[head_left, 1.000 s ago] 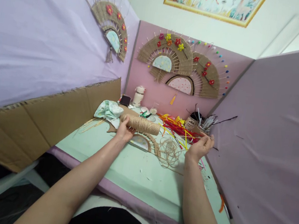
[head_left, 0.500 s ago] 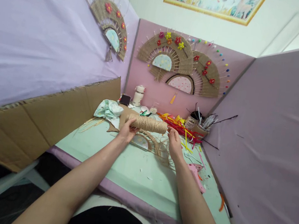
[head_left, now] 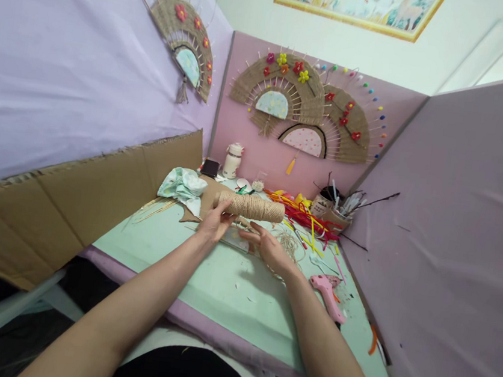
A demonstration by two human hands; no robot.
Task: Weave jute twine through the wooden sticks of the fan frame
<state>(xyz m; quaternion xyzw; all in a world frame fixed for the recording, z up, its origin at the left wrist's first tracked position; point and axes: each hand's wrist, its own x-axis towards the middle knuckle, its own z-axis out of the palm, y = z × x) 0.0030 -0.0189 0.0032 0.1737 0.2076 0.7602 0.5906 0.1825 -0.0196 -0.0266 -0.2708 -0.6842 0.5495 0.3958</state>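
My left hand (head_left: pixel 217 222) grips the left end of a roll of jute twine (head_left: pixel 253 207), which lies nearly level above the table. Below the roll is my right hand (head_left: pixel 270 249), its fingers stretched out to the left and apart; I see nothing held in them. Under both hands lies a partly woven fan (head_left: pixel 235 239) with a pale half-round centre, mostly covered by my hands. Loose loops of twine (head_left: pixel 289 245) spread on the table just right of my right hand.
A pink glue gun (head_left: pixel 328 295) rests at the right. Red and yellow craft stems (head_left: pixel 307 216), a pot of sticks (head_left: pixel 321 204) and a white bottle (head_left: pixel 233 161) stand along the back. Crumpled cloth (head_left: pixel 182 188) lies left, beside a cardboard wall (head_left: pixel 144 170). Finished fans (head_left: pixel 286 83) hang behind.
My right hand has moved left from the roll's right end to beneath it, and its fingers have spread out. My left hand still holds the roll in nearly the same place.
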